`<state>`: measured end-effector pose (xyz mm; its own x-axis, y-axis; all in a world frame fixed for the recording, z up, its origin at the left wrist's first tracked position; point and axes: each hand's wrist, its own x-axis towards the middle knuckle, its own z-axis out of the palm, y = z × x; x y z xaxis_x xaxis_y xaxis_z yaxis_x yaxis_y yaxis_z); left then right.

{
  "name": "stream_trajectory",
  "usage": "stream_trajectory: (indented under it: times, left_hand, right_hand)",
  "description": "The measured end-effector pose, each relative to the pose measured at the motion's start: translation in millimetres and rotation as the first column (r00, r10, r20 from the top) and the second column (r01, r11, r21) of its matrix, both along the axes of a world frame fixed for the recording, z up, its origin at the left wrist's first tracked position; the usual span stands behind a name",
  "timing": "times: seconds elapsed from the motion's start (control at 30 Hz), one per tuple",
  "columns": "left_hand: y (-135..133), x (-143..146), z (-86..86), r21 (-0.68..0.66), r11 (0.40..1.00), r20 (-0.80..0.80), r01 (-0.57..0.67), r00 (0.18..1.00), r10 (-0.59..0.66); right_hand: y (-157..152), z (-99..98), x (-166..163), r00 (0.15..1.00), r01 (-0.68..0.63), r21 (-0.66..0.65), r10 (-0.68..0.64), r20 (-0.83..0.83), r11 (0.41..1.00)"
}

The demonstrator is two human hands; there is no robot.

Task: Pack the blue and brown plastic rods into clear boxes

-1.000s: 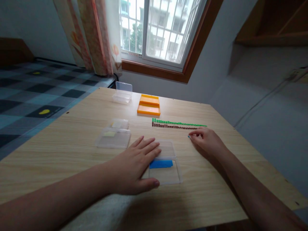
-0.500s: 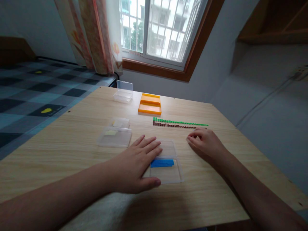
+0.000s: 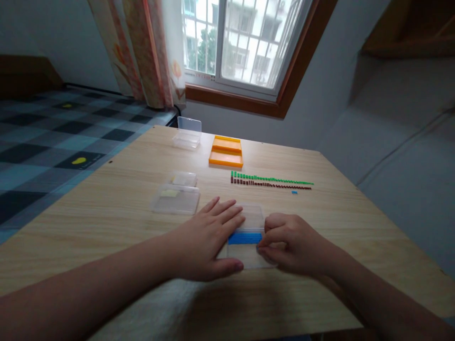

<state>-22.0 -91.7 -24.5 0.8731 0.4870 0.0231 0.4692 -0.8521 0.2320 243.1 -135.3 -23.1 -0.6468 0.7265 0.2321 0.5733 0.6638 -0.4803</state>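
Observation:
An open clear plastic box (image 3: pixel 249 258) lies near the front of the wooden table (image 3: pixel 106 222), with a row of blue pieces (image 3: pixel 244 237) inside it. My left hand (image 3: pixel 206 241) rests flat on the box's left side with its fingers spread. My right hand (image 3: pixel 291 244) is at the box's right edge, its fingers curled in a pinch against the right end of the blue row; what they hold is hidden. One small blue piece (image 3: pixel 294 192) lies alone on the table, just below a brown row (image 3: pixel 273 185) and a green row (image 3: pixel 273 180) of small pieces.
A second open clear box (image 3: pixel 176 199) holding something yellow sits to the left. At the far side stand an orange tray (image 3: pixel 226 152) and another open clear box (image 3: pixel 187 133). A bed with a checked cover (image 3: pixel 53 142) adjoins the table's left; a wall runs along the right.
My right hand left the coloured rows and came back to the box's right edge. A single blue piece now lies under the brown row. My left hand stayed in place.

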Motion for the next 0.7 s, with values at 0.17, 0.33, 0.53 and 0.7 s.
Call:
stream_trajectory:
  times: [0.17, 0.33, 0.53, 0.7]
  left_hand:
    - [0.4, -0.5, -1.9, 0.000, 1.000, 0.018, 0.000, 1.000, 0.000]
    - [1.4, -0.1, -3.7, 0.010, 1.000, 0.050, 0.010, 0.999, -0.010]
    - [1.4, 0.1, -3.3, -0.005, 1.000, 0.039, 0.005, 0.999, -0.005]
    - [0.8, -0.8, -2.9, 0.000, 1.000, 0.039, 0.008, 0.999, -0.008]
  right_hand:
    - [-0.2, 0.5, -3.2, 0.999, 0.040, -0.031, -0.039, 0.030, 0.999]
    - [1.1, 6.3, -1.5, 0.998, 0.057, -0.046, -0.055, 0.037, 0.997]
    - [3.3, 10.1, 8.6, 0.995, -0.088, 0.012, 0.089, -0.049, 0.996]
    - [1.5, 8.1, 6.7, 0.990, -0.143, 0.013, 0.143, -0.001, 0.990]
